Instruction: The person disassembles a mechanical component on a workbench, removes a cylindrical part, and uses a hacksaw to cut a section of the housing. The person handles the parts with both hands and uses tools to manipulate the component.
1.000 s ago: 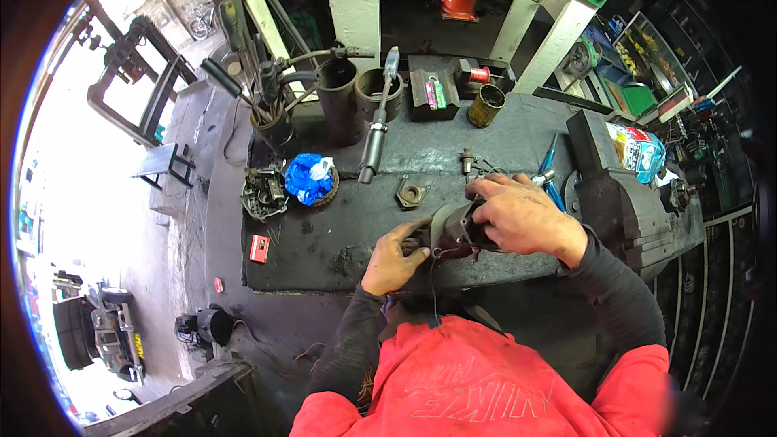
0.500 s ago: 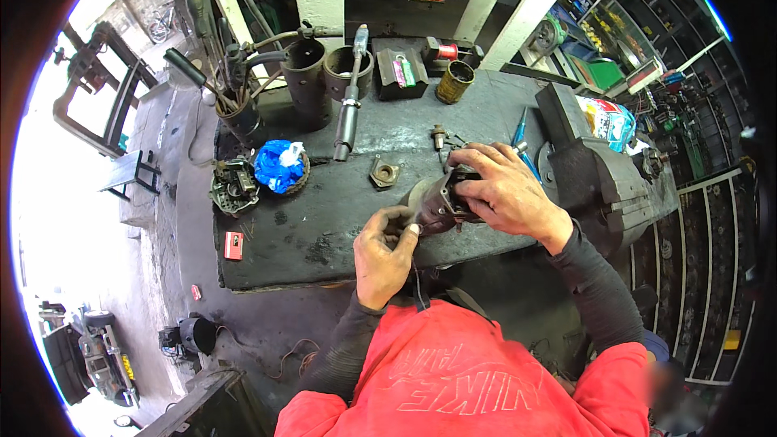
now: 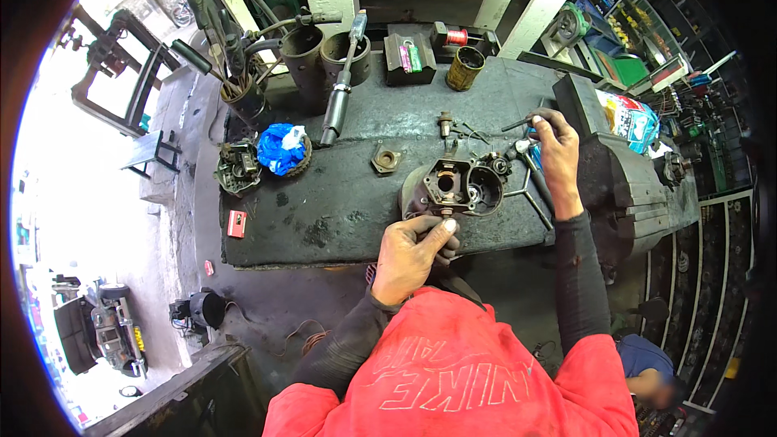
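Note:
A dark metal housing with an open cavity and a round bore at its right sits near the front edge of the workbench. My left hand is closed at its near side, thumb and fingers pinching a small part that I cannot make out. Beyond the housing to the right, my right hand is raised, its fingers closed on a slim dark rod pointing left. Below that hand lie a hammer-like tool with a silver head and a thin metal bar tool.
A flanged metal piece and a bolt-like part lie behind the housing. A large vise stands at right. Metal cups, a yellowish can and a blue bag stand farther back. Another person is at lower right.
My right hand has left the housing, moved right and away, and now holds the slim rod. My left hand has shifted right along the housing's near side, and the housing's opening now faces up.

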Available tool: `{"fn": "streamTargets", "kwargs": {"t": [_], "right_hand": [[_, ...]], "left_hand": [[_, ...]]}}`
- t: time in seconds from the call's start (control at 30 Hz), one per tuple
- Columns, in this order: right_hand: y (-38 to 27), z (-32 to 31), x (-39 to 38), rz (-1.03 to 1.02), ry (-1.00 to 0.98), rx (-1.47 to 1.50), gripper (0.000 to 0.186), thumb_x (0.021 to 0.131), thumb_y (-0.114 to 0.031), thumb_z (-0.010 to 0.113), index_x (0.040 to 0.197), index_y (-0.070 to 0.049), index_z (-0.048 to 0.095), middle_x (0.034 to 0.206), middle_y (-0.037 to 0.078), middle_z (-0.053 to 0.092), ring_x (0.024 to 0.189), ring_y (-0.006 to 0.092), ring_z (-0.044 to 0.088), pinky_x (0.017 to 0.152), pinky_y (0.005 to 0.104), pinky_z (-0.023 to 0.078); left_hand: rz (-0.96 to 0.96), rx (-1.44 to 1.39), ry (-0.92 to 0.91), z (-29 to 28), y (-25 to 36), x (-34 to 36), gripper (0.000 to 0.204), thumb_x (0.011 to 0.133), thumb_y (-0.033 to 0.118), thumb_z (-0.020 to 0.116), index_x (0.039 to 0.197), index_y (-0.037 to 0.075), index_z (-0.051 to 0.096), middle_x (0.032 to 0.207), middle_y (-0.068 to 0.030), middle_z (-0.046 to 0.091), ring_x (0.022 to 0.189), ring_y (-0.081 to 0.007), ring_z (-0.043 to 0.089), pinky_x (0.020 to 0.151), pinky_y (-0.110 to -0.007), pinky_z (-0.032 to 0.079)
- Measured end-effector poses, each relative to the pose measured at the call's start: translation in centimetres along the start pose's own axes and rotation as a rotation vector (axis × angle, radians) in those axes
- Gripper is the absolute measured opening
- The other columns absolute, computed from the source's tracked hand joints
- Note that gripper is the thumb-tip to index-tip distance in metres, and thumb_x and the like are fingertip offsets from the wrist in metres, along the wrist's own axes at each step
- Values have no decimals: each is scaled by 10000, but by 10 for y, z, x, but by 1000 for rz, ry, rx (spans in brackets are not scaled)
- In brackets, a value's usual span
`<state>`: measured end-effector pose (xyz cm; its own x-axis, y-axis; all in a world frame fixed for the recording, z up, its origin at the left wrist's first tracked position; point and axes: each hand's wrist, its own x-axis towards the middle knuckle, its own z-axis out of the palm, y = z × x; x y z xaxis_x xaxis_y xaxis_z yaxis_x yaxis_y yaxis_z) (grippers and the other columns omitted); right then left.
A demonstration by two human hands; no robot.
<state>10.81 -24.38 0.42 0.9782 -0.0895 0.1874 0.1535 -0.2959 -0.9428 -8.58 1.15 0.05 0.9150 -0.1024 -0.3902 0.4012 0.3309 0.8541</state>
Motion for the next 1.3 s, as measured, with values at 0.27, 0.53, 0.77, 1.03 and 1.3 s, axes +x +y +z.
{"fn": "streamTargets", "kwargs": {"t": [0.27, 0.53, 0.77, 1.03, 1.3], "right_hand": [[115, -11, 47, 149, -57, -716, 407, 904, -354, 716, 1052, 21, 768, 1058, 271, 752, 1049, 413, 730, 917, 462, 552], [132, 11, 64, 109, -341, -859, 410, 915, -379, 731, 1034, 10, 779, 965, 267, 755, 975, 426, 739, 875, 485, 554], [89, 1, 43, -110, -240, -469, 321, 945, -268, 727, 1075, 23, 763, 1072, 214, 744, 979, 371, 725, 875, 441, 556], [26, -25, -60, -126, -300, -218, 255, 957, -151, 736, 1164, -4, 723, 1040, 138, 705, 920, 258, 669, 828, 353, 520], [7, 4, -149, 40, -315, -138, 863, 745, -272, 947, 1457, -12, 534, 1199, 151, 661, 900, 249, 646, 808, 370, 544]], "left_hand": [[107, 101, 166, 13, -5, -8, 265, 1035, 198, 678, 993, -54, 748, 838, -63, 739, 731, -94, 661, 670, -259, 545], [165, 310, 337, 30, -1, -13, 267, 1036, 210, 689, 1021, -51, 747, 836, -69, 746, 750, -98, 673, 698, -267, 556], [108, 228, 276, 25, -5, -15, 269, 1070, 210, 647, 1122, -29, 759, 921, -72, 759, 834, -103, 681, 750, -271, 561], [79, 563, 349, 8, 33, -26, 246, 989, 159, 736, 1157, -20, 747, 975, -90, 766, 899, -141, 710, 791, -284, 567], [254, 642, 18, -52, 60, 44, 766, 823, 18, 805, 1527, 29, 502, 1492, -154, 589, 1365, -244, 579, 1122, -393, 477]]}}
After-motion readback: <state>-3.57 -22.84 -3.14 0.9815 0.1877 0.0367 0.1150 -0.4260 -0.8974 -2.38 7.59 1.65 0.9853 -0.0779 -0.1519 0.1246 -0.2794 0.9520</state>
